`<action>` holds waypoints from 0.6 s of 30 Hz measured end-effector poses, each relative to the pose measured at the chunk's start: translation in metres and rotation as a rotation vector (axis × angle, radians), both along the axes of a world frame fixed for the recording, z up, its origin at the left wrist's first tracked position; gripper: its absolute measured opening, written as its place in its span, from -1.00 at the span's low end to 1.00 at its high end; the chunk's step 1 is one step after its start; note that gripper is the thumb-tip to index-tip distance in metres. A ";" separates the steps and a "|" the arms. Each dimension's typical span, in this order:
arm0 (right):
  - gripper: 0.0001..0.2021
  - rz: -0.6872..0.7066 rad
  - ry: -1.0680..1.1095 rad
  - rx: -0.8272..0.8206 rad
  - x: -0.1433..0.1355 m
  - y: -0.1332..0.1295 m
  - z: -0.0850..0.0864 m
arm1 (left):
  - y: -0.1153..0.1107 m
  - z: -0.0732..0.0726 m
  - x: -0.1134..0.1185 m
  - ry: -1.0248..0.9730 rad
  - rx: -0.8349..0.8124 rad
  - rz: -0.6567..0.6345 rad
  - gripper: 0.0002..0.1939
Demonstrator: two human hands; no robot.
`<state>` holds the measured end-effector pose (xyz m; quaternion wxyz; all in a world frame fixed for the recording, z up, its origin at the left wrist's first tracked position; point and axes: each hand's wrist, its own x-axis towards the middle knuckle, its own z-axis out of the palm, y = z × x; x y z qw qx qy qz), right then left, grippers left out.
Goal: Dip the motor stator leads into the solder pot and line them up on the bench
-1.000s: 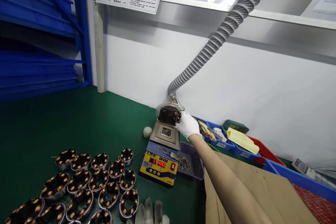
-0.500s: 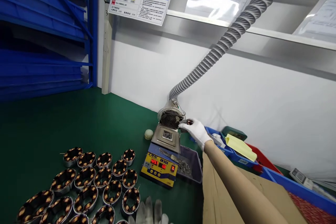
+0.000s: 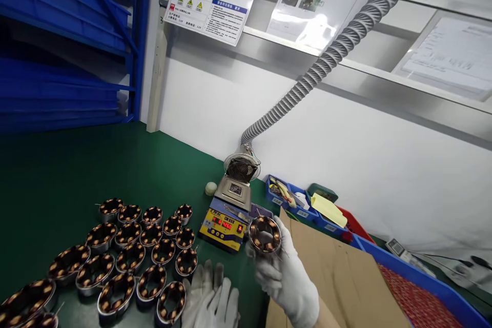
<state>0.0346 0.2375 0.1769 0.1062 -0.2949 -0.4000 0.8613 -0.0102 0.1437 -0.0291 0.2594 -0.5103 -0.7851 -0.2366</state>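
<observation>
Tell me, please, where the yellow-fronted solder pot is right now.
The solder pot sits mid-bench on the green mat, right of the stator rows and below the extraction hose.

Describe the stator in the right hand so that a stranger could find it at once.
Start at the yellow-fronted solder pot on the green bench. Just right of it, the gloved right hand holds one stator up. Unlike the other stators lying in rows, it is off the bench.

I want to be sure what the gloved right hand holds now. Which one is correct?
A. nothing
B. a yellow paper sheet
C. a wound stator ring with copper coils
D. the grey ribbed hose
C: the right hand grips a stator ring with copper coils, raised in front of the solder pot.
</observation>
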 end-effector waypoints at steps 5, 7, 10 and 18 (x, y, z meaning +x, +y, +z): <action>-0.51 0.036 0.024 -0.104 0.019 -0.029 0.000 | -0.007 0.012 0.011 -0.100 -0.012 0.073 -0.51; -0.50 0.048 0.047 -0.143 0.026 -0.037 0.000 | -0.007 0.020 0.014 -0.089 -0.023 0.092 -0.51; -0.46 -0.010 0.068 -0.151 0.044 -0.045 -0.003 | -0.009 0.037 0.016 -0.042 0.008 0.115 -0.57; -0.29 -0.452 -0.005 0.569 0.181 -0.062 0.000 | -0.134 0.012 0.002 -0.092 -0.126 -0.098 -0.55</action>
